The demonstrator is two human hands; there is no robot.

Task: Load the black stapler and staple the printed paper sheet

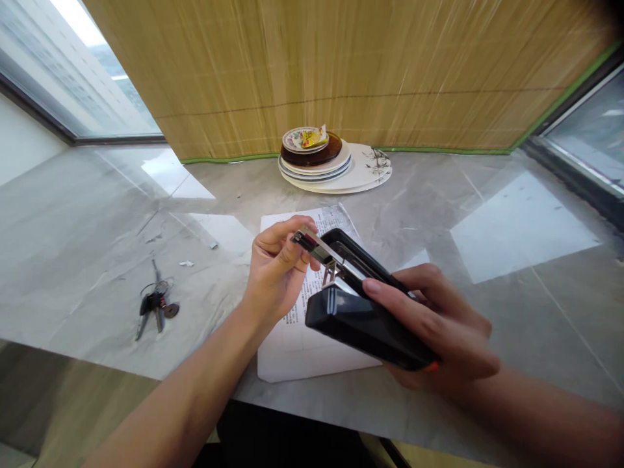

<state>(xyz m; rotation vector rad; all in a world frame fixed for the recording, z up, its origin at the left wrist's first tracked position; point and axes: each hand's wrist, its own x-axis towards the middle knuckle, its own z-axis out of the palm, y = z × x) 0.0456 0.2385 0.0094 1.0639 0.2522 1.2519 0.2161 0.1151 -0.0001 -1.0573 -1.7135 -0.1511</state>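
A black stapler (365, 325) is held above the sheets of paper, its top cover swung apart from the metal staple channel (341, 263). My right hand (439, 325) wraps round its rear part, with a finger along the channel. At the channel's front end my left hand (280, 260) pinches with thumb and fingers; the fingertips are partly behind the metal. Beneath both hands lies printed paper (312, 351), text on its upper part and a blank lower part. Whether staples sit in the channel, I cannot make out.
On the grey marble-look counter (234, 383), a bunch of keys (155, 302) lies at the left. Stacked plates (316, 170) with a small yellow packet (313, 138) stand at the back, before a bamboo blind (312, 71). A white scrap (186, 263) lies near the keys.
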